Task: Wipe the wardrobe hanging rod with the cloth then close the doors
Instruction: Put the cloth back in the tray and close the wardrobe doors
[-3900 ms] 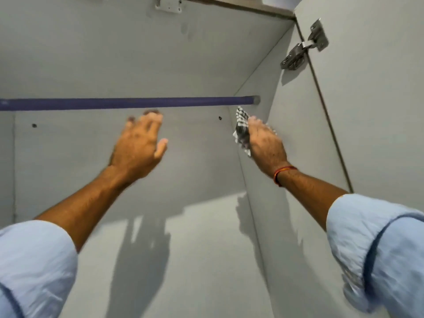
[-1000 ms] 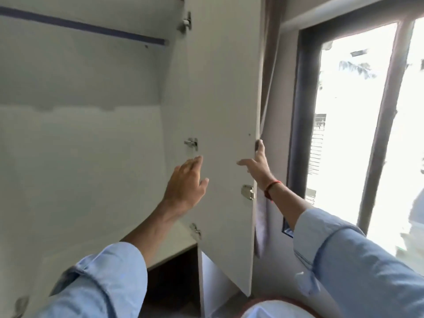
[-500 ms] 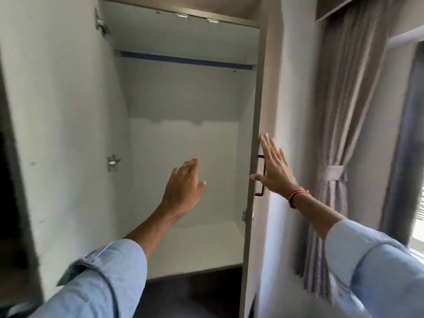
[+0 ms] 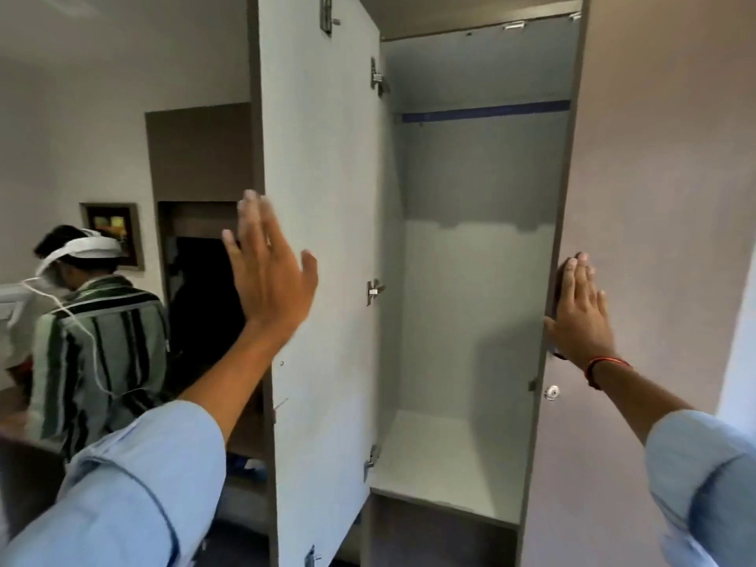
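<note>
The wardrobe [image 4: 470, 321] holds only its blue rod [image 4: 484, 112]. Both doors stand open: the left hand [image 4: 270, 276] spreads empty at the left door [image 4: 323, 198], while the right hand [image 4: 581, 313] lies flat on the right door [image 4: 638, 198], hiding its handle.

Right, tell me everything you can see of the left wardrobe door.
The left wardrobe door is a tall, flat, pale grey panel that looks laminated, with a darker edge. It stands wide open, inner face toward the camera. Metal hinges join its right edge to the carcass. The left hand is raised, fingers spread, at its free left edge; contact is unclear.

Bedroom (home): wardrobe [image 4: 482, 280], framed picture [image 4: 111, 233].
</note>
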`<state>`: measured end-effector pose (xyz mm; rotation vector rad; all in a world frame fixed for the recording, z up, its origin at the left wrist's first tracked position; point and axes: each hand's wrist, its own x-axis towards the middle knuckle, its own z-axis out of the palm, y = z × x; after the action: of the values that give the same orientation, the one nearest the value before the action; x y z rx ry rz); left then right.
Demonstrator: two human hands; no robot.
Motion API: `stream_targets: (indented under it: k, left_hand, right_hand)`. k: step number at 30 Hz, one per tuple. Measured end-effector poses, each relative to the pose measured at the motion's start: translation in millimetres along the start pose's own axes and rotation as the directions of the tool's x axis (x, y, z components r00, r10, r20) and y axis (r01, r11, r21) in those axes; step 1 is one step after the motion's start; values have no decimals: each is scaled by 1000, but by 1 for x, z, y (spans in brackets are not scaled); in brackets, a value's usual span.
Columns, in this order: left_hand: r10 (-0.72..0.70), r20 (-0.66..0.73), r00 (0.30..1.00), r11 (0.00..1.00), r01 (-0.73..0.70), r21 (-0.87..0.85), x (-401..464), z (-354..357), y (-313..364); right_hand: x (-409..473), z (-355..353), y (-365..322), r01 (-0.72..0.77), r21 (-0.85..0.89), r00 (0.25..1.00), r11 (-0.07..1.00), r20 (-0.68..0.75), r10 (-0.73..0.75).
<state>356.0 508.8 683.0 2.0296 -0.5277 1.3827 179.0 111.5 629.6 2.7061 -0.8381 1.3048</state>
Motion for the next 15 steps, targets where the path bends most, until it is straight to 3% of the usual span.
stream_targets:
  k: [1,3,5,8,12,15]
  left_hand:
    - [-100,43,994,987,104,-121,4,0,-6]
    - [-235,228,945,846,315,-430,8,4,-10]
    - [-275,249,929,731,370,-573,8,8,-6]
    - [-205,202,958,724,288,-626,-3,13,5]
    - [10,262,965,712,177,-679,-30,28,37]
    - [236,218,947,732,-26,-681,-42,46,67]
  right_hand:
    - [2,1,3,11,-13,1000,1000,7,-11]
    - [8,7,6,37,-46,999,998,29,-36]
    - [13,10,10,45,-63,998,997,44,-42]
    - [22,14,14,64,-72,995,995,85,-57]
    - [35,23,17,90,-101,990,991,120,-77]
    - [44,27,19,104,-108,985,989,150,-87]
